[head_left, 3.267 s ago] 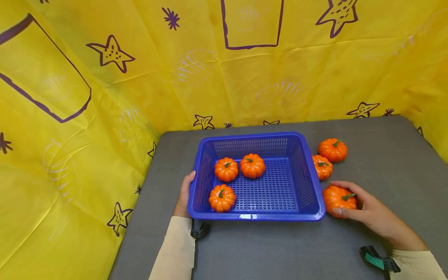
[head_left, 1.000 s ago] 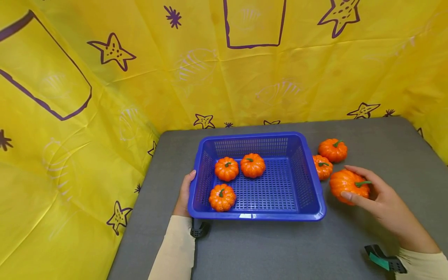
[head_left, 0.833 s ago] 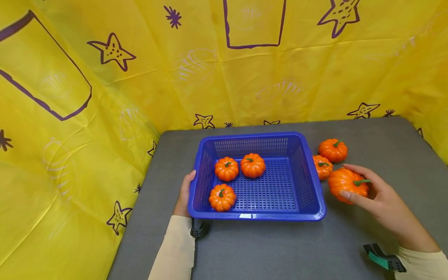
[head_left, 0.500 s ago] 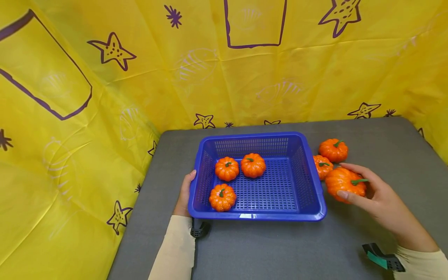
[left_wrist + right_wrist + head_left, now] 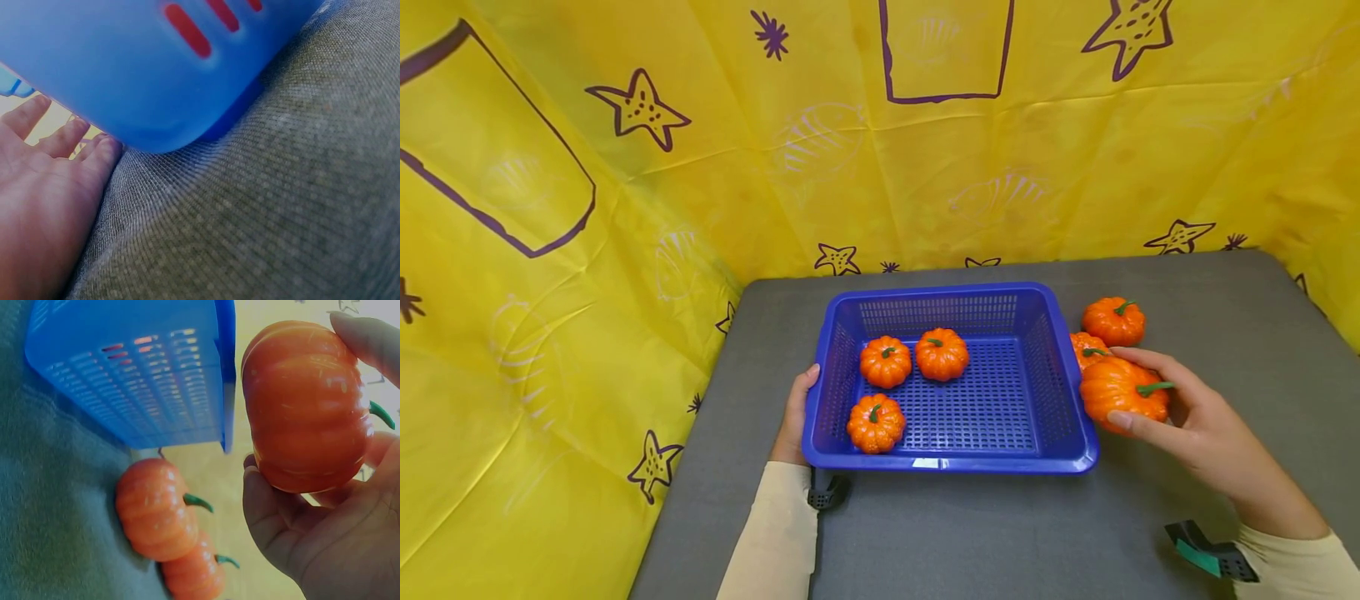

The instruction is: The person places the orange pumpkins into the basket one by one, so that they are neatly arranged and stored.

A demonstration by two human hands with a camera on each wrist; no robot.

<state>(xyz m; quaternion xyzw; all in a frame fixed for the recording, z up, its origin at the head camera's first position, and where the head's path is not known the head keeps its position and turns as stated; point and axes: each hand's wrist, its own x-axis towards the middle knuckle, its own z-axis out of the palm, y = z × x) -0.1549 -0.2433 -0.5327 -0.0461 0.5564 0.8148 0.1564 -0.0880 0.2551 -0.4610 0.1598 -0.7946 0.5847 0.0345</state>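
Observation:
A blue perforated plastic basket [image 5: 992, 400] stands on the grey table with three small orange pumpkins inside, one of them a pumpkin [image 5: 942, 354] near its middle. My left hand [image 5: 793, 421] lies against the basket's left side; in the left wrist view its fingers [image 5: 65, 137] look fairly straight, tips at the wall, thumb out of sight. My right hand [image 5: 1195, 425] grips a larger orange pumpkin [image 5: 1116, 392] between thumb and fingers, beside the basket's right rim. The right wrist view shows this pumpkin [image 5: 306, 406] raised above the table, its green stem towards the palm.
Two more pumpkins sit on the table right of the basket: one pumpkin [image 5: 1114, 322] farther back, and another pumpkin [image 5: 1084, 346] close to the rim, partly hidden behind the held one. Yellow patterned cloth [image 5: 917, 183] hangs behind and left of the table [image 5: 970, 533].
My right hand has lifted the pumpkin from the table, and over the last second has carried it left towards the basket rim. The left hand and basket stay put.

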